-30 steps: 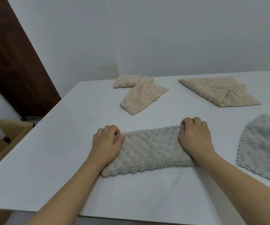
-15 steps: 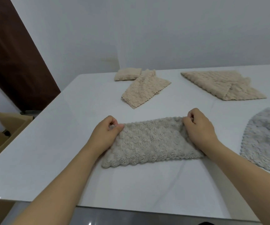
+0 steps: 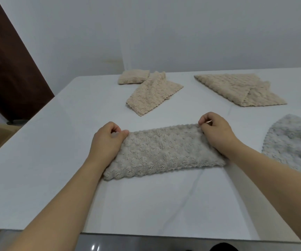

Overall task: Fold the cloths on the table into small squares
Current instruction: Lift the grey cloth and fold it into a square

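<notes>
Grey folded cloth (image 3: 164,151), lying flat near the desk's (image 3: 37,169) front edge: left hand (image 3: 108,142) pinches its far-left corner, right hand (image 3: 216,133) pinches its far-right corner.

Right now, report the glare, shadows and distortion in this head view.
Head view: soft, even light; faint shadows under the grey cloth and both forearms; small glare spots on the dark strip below the table edge; wide-angle bending stretches the forearms near the lower corners; the cloth's texture stays sharp.
</notes>
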### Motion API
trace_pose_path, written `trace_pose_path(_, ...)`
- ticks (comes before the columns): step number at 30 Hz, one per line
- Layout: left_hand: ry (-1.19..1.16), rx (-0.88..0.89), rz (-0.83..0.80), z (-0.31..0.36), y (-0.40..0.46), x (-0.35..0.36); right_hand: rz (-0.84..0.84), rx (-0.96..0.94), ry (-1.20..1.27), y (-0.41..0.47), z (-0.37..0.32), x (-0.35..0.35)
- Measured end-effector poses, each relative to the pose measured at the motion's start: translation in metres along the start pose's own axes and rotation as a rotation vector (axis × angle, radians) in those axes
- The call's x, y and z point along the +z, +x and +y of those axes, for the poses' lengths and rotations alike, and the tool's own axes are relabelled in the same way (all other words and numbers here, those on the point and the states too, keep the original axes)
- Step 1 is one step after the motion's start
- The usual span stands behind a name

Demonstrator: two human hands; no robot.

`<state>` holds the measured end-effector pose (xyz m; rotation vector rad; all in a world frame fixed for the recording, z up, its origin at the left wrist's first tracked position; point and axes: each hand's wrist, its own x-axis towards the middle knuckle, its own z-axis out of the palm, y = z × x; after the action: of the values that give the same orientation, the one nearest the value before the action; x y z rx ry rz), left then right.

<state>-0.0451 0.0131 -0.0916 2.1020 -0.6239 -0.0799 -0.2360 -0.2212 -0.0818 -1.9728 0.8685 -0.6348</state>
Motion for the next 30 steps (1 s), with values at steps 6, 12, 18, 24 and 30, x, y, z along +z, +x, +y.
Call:
trace_pose_path(6,0.034,0.002,-0.015,0.002,0.001,-0.002,0.076,-0.069,-0.048,0.006,0.011,0.005)
trace_pose_path(12,0.029,0.028,0.07,-0.001,0.004,-0.004,0.068,-0.145,-0.285,0.011,0.01,0.012)
trace_pose_path(18,-0.031,-0.071,0.091,-0.002,0.013,-0.004,0.076,-0.165,-0.315,0.013,0.013,0.013)
trace_pose_path(24,0.408,0.2,0.184,0.034,0.003,0.008,0.041,-0.154,-0.235,0.012,0.014,0.01)
trace_pose_path(30,0.691,0.546,-0.243,0.089,-0.037,0.066,0.048,-0.137,-0.229,0.013,0.014,0.009)
